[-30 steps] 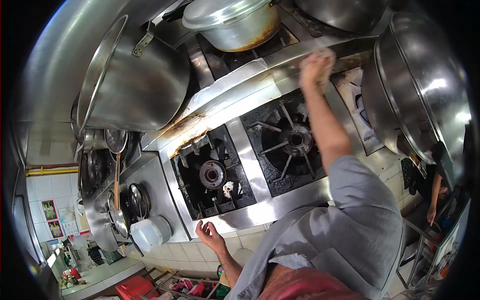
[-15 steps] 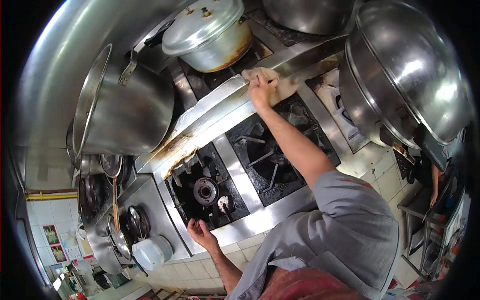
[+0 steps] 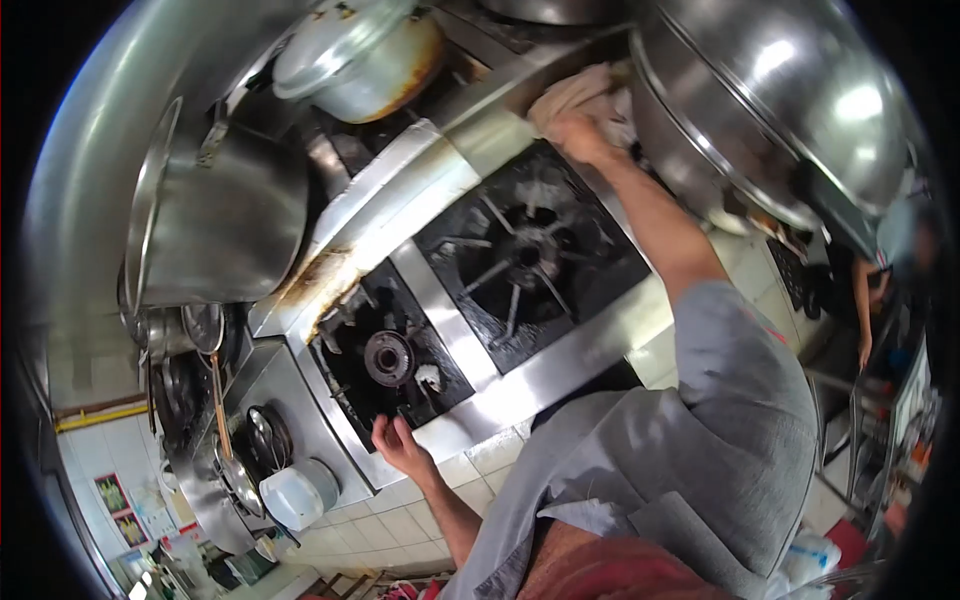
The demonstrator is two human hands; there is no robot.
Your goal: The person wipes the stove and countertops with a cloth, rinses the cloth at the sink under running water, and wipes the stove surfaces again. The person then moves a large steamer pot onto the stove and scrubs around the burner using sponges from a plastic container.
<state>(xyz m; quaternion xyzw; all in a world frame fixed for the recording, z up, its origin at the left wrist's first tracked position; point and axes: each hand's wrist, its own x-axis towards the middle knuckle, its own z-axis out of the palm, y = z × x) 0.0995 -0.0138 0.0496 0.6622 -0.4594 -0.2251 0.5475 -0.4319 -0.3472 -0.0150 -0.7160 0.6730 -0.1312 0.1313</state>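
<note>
My right hand [image 3: 583, 140] presses a beige cloth [image 3: 578, 93] against the raised steel ledge at the back of the stove, beside a large steel pot. The fingers are partly covered by the cloth and slightly blurred. My left hand [image 3: 404, 450] hangs near the stove's front edge, holding nothing, its fingers loosely bent and apart. It is nearest to the left burner [image 3: 389, 358], whose round black head sits in a dark, greasy well. Between my hands lies the right burner [image 3: 527, 255] with its spoked grate. Brown scorch stains mark the ledge [image 3: 325, 270] on the left.
A lidded aluminium pressure cooker [image 3: 365, 75] stands behind the ledge. A tall steel pot [image 3: 220, 210] is at the left and stacked large steel pots [image 3: 760, 90] at the right. A strainer [image 3: 205, 325] and white tub [image 3: 300, 495] are at left. Another person's arm [image 3: 864, 310] shows far right.
My right hand has slid the cloth rightward along the ledge, up to the large pot. The view has shifted a little. My left hand stays by the front edge.
</note>
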